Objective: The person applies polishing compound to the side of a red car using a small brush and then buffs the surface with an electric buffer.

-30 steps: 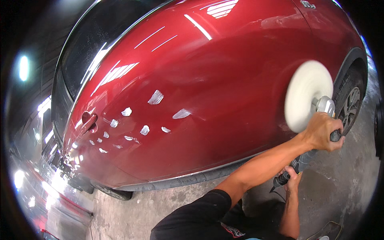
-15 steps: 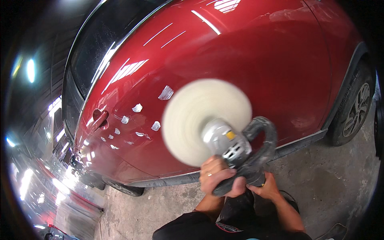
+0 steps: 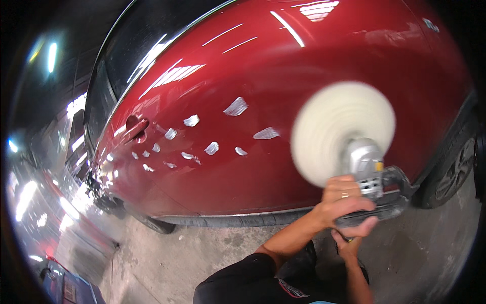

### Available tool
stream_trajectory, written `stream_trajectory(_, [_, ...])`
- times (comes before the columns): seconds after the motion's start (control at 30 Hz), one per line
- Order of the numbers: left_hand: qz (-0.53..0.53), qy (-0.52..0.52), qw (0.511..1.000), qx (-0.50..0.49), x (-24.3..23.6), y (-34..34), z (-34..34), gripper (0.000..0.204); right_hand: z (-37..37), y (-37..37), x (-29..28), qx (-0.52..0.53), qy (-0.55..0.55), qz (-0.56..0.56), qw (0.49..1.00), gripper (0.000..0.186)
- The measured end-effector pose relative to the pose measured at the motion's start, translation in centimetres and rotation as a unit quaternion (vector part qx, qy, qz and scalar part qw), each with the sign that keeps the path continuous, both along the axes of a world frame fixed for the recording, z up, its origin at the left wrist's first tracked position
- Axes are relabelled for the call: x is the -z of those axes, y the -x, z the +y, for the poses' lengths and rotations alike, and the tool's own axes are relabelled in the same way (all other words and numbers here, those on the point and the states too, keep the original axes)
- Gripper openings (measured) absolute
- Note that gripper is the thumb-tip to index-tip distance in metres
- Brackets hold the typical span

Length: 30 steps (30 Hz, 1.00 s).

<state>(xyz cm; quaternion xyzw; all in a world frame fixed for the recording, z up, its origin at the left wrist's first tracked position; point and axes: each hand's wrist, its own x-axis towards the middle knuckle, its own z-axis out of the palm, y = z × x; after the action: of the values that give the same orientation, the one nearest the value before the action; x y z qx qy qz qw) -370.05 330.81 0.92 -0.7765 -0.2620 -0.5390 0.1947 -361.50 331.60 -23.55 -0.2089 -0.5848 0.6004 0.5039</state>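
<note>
In the head view, a grey-and-black polisher (image 3: 365, 162) is held with both hands at the side of a red car (image 3: 243, 175), right of centre. Its black front handle (image 3: 362, 215) is grasped by the left hand (image 3: 349, 201), fingers wrapped around it and a ring (image 3: 345, 194) worn. The body's lower end is clasped by the right hand (image 3: 348, 248), partly hidden behind the left. The round white pad (image 3: 321, 129), blurred in rings, is set facing the red panel; full contact cannot be confirmed. White smears (image 3: 236, 107) are noted left of the pad, scattered toward the door handle (image 3: 135, 131). A wheel (image 3: 458, 172) is seen at right, above the concrete floor (image 3: 177, 263).
</note>
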Motion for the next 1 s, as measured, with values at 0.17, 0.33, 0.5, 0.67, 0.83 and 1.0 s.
stream_trajectory(0.17, [-0.016,0.000,0.999,0.035,-0.1,-1.8,2.9,0.021,0.2,0.4,-0.3,0.064,0.027,0.017,0.997,0.019])
stream_trajectory(0.33, [-0.010,-0.046,0.999,-0.022,-1.2,1.1,-1.9,0.018,0.0,0.8,-2.4,-0.005,-0.012,-0.009,1.000,0.037])
stream_trajectory(0.5, [-0.035,-0.135,0.989,-0.044,-2.9,5.5,-6.5,0.031,1.4,2.4,-9.9,0.018,-0.141,-0.050,0.989,0.044])
stream_trajectory(0.67, [-0.159,-0.228,0.960,-0.043,-3.2,7.1,-7.4,0.037,2.0,2.5,-15.9,-0.036,-0.178,-0.109,0.977,0.043])
stream_trajectory(0.83, [-0.161,-0.220,0.962,-0.014,-4.4,6.1,-5.4,0.033,2.6,0.6,-16.7,0.005,-0.187,-0.124,0.975,0.044])
stream_trajectory(1.0, [-0.075,-0.188,0.978,0.047,-8.1,2.7,-0.2,0.022,4.4,-1.8,-15.9,0.055,-0.128,-0.058,0.989,0.039])
